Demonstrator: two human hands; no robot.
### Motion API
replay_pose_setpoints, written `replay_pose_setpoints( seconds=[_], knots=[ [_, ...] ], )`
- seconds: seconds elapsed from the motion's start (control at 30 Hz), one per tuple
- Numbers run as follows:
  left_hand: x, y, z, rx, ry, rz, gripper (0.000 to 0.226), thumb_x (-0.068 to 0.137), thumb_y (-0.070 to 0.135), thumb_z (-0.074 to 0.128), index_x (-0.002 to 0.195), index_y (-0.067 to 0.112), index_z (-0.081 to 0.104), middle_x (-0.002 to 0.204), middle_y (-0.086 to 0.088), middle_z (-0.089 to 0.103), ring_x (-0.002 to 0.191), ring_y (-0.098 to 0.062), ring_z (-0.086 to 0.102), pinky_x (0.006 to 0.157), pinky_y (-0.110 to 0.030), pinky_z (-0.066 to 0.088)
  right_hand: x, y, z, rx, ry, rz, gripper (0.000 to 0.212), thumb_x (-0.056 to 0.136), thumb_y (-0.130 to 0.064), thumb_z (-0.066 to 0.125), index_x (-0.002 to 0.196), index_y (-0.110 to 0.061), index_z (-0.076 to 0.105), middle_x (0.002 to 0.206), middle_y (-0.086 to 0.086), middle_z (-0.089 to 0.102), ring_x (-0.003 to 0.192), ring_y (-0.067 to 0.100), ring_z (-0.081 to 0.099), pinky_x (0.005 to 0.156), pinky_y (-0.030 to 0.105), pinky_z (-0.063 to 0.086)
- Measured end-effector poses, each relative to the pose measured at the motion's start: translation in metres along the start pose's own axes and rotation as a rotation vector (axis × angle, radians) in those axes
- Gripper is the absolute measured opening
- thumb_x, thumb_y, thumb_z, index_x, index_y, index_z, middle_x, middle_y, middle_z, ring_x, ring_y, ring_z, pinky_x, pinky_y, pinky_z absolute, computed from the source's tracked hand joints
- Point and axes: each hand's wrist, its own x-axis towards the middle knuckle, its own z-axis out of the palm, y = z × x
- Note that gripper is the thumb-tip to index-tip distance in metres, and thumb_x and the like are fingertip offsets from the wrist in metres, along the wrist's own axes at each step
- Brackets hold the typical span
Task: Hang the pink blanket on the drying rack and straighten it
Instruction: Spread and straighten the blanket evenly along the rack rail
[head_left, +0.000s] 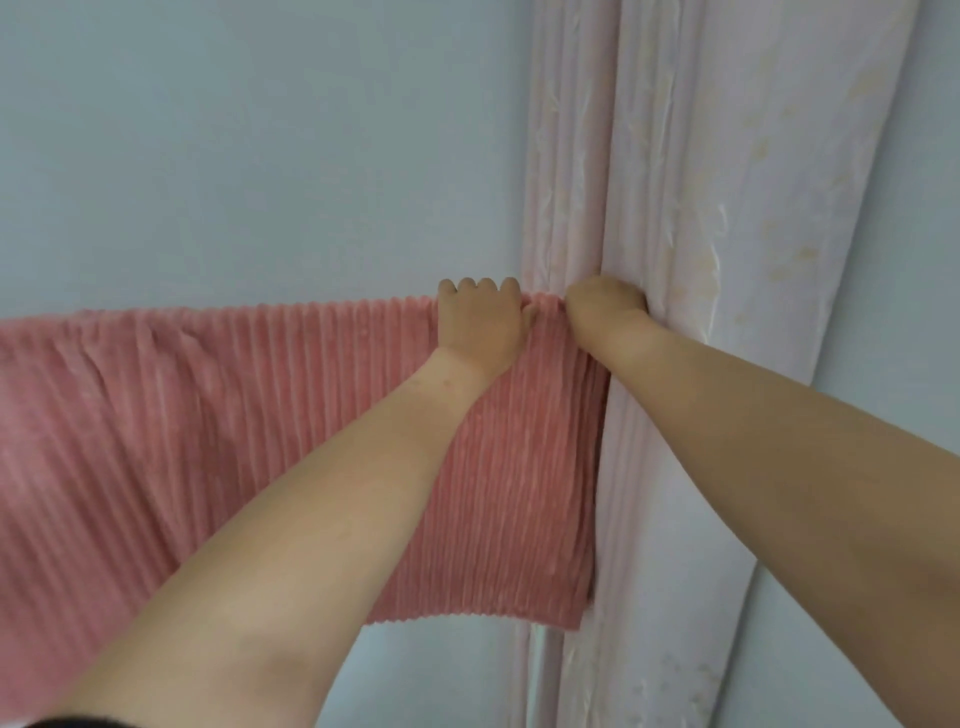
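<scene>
The pink blanket (208, 415), ribbed plush, hangs folded over a bar that it hides completely, stretching from the left frame edge to the curtain. My left hand (480, 325) lies on its top edge near the right end, fingers curled over the fold and gripping it. My right hand (605, 306) is closed at the blanket's top right corner, pressed against the curtain; its fingers are hidden behind the fabric. The blanket shows gathers toward the left.
A pale patterned curtain (701, 260) hangs in folds right of the blanket, touching its right edge. A light blue wall (260, 156) is behind everything. The drying rack itself is not visible.
</scene>
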Motion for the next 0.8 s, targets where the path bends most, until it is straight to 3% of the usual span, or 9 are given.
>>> replay_pose_setpoints(
  seconds=[0.13,0.27,0.4,0.47,0.53,0.63,0.8],
  knots=[
    [-0.012,-0.008,0.002,0.011,0.019,-0.023,0.041,0.101,0.047,0.036,0.101,0.013,0.060,0.090,-0.007,0.064,0.082,-0.030,0.056,0.078,-0.043,0.036,0.000,0.001,0.008,0.019,0.006,-0.048,0.037,0.099,-0.007,0.037,0.128,-0.006,0.060,0.132,0.017,0.058,0.120,0.035,0.057,0.093,0.041,0.048],
    [-0.032,-0.019,-0.001,-0.098,0.084,-0.011,0.039,0.093,0.036,0.046,0.118,0.010,0.060,0.102,-0.011,0.064,0.097,-0.033,0.057,0.097,-0.046,0.037,0.001,-0.011,0.005,0.025,0.005,0.012,0.040,0.097,-0.007,0.039,0.133,-0.004,0.056,0.137,0.022,0.053,0.123,0.037,0.055,0.097,0.044,0.046],
    [-0.073,-0.043,-0.008,-0.229,0.189,-0.089,0.050,0.086,0.019,0.048,0.133,0.003,0.056,0.133,-0.018,0.058,0.129,-0.035,0.048,0.115,-0.051,0.027,-0.021,-0.061,0.003,0.219,0.306,-0.015,0.043,0.090,0.002,0.045,0.131,0.012,0.043,0.127,0.034,0.047,0.102,0.047,0.060,0.081,0.051,0.052],
    [-0.102,-0.058,-0.015,-0.264,0.216,-0.102,0.053,0.083,0.017,0.049,0.133,0.003,0.057,0.137,-0.018,0.056,0.132,-0.034,0.046,0.114,-0.049,0.030,-0.046,-0.092,0.009,0.312,0.418,-0.084,0.037,0.085,-0.001,0.051,0.122,0.005,0.048,0.118,0.030,0.050,0.095,0.045,0.058,0.071,0.049,0.051],
    [-0.141,-0.084,-0.028,-0.251,0.198,-0.154,0.053,0.078,0.021,0.047,0.127,0.006,0.061,0.129,-0.015,0.059,0.124,-0.033,0.050,0.105,-0.047,0.039,-0.082,-0.137,0.015,0.414,0.435,-0.167,0.038,0.077,-0.006,0.063,0.112,0.001,0.053,0.111,0.027,0.053,0.093,0.043,0.057,0.071,0.048,0.050],
    [-0.216,-0.136,-0.039,-0.215,0.070,-0.314,0.050,0.071,0.029,0.039,0.109,0.008,0.066,0.106,-0.012,0.061,0.101,-0.034,0.056,0.081,-0.043,0.048,-0.136,-0.209,0.028,0.575,0.271,-0.225,0.037,0.077,-0.013,0.064,0.111,0.000,0.057,0.110,0.023,0.059,0.100,0.041,0.058,0.081,0.047,0.049],
    [-0.379,-0.258,-0.074,-0.098,-0.292,-0.630,0.034,0.075,0.021,0.056,0.105,0.006,0.062,0.102,-0.016,0.062,0.098,-0.037,0.057,0.082,-0.043,0.048,-0.225,-0.353,0.031,0.738,-0.166,-0.250,0.040,0.087,-0.019,0.052,0.122,-0.001,0.055,0.121,0.021,0.060,0.113,0.041,0.057,0.089,0.044,0.049]
  ],
)
